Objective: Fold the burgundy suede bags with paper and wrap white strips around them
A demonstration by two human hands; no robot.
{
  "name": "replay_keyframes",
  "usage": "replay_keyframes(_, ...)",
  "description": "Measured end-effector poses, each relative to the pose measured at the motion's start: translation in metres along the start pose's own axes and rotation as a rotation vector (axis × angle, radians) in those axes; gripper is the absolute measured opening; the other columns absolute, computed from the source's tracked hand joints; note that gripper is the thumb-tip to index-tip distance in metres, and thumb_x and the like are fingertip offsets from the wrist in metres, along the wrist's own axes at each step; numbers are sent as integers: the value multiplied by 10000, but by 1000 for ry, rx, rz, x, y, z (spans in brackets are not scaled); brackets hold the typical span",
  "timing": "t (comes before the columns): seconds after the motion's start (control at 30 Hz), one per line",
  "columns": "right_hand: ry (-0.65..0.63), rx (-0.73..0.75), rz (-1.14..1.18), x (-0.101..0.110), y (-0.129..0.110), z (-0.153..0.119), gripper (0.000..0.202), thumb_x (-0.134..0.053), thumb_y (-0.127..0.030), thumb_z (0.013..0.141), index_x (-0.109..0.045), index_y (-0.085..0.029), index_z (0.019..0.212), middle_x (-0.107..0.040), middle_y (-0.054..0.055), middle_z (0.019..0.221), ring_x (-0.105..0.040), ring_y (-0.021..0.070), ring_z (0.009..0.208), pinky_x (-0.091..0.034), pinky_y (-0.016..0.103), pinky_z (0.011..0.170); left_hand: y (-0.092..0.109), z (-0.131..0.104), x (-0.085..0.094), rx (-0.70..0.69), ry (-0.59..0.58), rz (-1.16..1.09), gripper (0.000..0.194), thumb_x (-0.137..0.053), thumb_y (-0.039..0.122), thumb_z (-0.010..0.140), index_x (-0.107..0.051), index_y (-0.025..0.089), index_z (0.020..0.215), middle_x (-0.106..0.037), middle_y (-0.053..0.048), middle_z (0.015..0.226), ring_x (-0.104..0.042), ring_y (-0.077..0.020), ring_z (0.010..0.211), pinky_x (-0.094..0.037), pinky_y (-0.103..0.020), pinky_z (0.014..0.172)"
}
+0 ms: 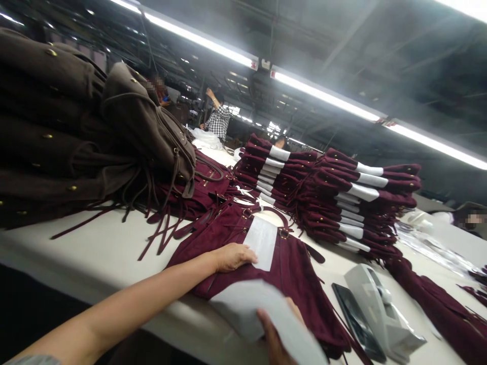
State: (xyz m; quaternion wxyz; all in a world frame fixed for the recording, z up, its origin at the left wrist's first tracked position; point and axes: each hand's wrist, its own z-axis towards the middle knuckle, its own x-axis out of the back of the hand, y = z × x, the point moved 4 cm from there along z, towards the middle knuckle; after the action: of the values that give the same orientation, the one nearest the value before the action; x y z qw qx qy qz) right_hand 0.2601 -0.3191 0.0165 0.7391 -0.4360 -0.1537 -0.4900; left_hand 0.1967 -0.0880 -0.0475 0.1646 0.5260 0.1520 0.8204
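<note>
A maroon bag (292,268) lies flat on the pale table in front of me, its handle at the far side. A white paper strip (262,242) runs down the upper middle of the bag. My left hand (236,256) rests on the bag at the strip's lower left edge, its fingers together and pressing down. At the bottom, my right hand (279,332) grips a larger white sheet (251,304), which is bent and blurred over the bag's lower part; the thumb is on top of it.
Brown bags (148,116) are piled at the left. Two tall stacks of maroon bags (353,203) with white strips stand behind. A grey-white device (375,309) and a dark flat object are at the right. People (218,121) stand in the background.
</note>
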Motion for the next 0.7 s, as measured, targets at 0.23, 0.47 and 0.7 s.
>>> replay_keyframes(0.23,-452,-475,470,-25,42,67,614,-558,-705,796,-669,-111,690,-622,52,632,-514,155,559,-331,245,510,5,-3,13,33,107,-34,148,-640,154,756,-656,105,617,-592,-11,587,-519,-123,522,-380,-223,532)
replay_keyframes(0.47,-394,-741,631,-46,86,49,549,-779,-635,616,-637,-106,658,-523,-5,511,-360,76,444,-261,218,439,18,-4,25,92,137,-123,192,-569,200,881,-685,105,762,-645,-21,708,-611,-146,661,-389,-196,570)
replay_keyframes(0.7,-131,-886,1110,-42,66,55,597,-781,-565,689,-660,-121,1070,-701,89,940,-648,213,806,-518,309,723,11,-3,18,133,83,-60,56,-649,131,793,-703,134,780,-693,-32,781,-632,-177,689,-436,-234,632)
